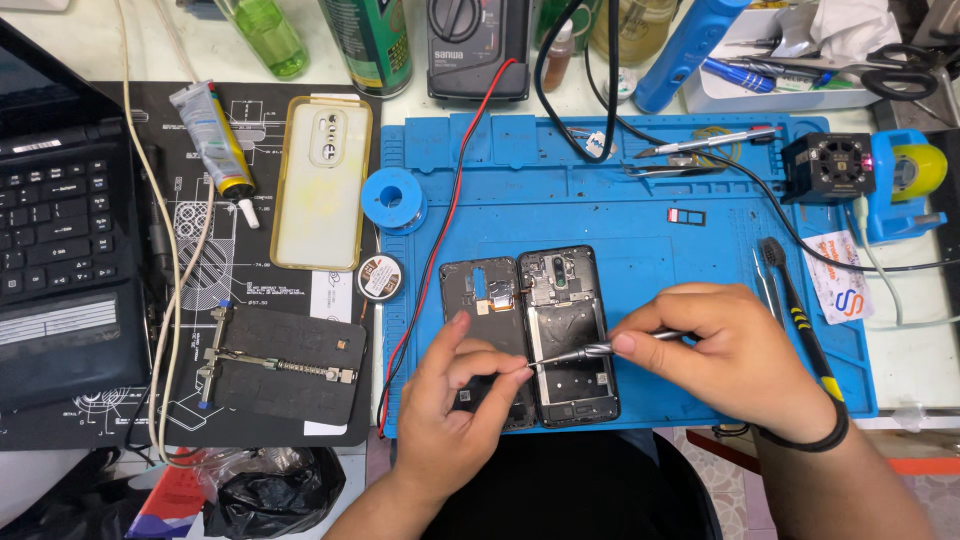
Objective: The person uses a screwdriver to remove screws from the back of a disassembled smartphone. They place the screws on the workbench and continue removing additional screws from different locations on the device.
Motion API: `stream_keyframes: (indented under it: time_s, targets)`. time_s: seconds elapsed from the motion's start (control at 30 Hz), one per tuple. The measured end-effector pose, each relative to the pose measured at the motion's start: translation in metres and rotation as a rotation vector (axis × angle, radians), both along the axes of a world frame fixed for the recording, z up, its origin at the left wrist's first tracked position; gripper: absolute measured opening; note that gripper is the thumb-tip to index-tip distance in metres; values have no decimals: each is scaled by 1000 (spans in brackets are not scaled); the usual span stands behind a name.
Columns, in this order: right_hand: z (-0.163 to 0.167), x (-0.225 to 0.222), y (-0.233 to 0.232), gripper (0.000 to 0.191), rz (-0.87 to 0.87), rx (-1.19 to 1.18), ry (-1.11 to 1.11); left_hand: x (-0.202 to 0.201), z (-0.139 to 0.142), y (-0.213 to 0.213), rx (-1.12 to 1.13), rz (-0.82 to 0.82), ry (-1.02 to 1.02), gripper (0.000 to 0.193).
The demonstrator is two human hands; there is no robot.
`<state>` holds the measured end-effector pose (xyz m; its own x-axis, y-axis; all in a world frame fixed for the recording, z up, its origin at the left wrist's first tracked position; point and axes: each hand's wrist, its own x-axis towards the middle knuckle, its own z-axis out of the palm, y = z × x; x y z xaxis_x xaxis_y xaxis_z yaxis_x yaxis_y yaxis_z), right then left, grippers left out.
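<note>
An opened black phone [568, 335] lies on the blue rubbery mat [640, 200], near its front edge, with the detached dark panel [483, 320] just beside it on the left. The right hand [735, 355] has its grip pinched narrow on slim metal tweezers [590, 351], tips over the phone's bare frame. The left hand [455, 400] rests on the panel, its grip closed fingertip to thumb beside the tweezer tips. On the tabletop to the left lie a translucent gold-edged case [322, 180] and a round blue spool [393, 198]
</note>
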<state>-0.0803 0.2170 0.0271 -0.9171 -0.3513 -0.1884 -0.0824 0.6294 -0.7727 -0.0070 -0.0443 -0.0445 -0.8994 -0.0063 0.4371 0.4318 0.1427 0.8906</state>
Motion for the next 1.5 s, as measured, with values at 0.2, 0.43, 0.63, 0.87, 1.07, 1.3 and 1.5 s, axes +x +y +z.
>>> stream_keyframes:
  time_s: [0.2, 0.43, 0.63, 0.87, 1.07, 1.3, 1.5]
  targets:
    - [-13, 2, -3, 15, -17, -203, 13, 2, -6, 10, 221, 61, -92, 80]
    - [-26, 7, -1, 16, -159, -284, -126, 4, -7, 2, 238, 49, -75, 85]
    - [-32, 10, 1, 16, -160, -299, -126, 4, -5, 6, 251, 29, -76, 86]
    - [-44, 13, 6, 16, -131, -354, -168, 8, -9, 3, 295, -14, -82, 82]
    - [-35, 10, 1, 15, -76, -289, -141, 9, -8, 4, 264, -30, -67, 89]
    - [36, -28, -13, 18, 47, 139, 479, -5, -1, -4, 6, 139, -130, 122]
    - [57, -67, -46, 14, 269, 359, 669, -7, 7, -2, -50, 127, -287, 125]
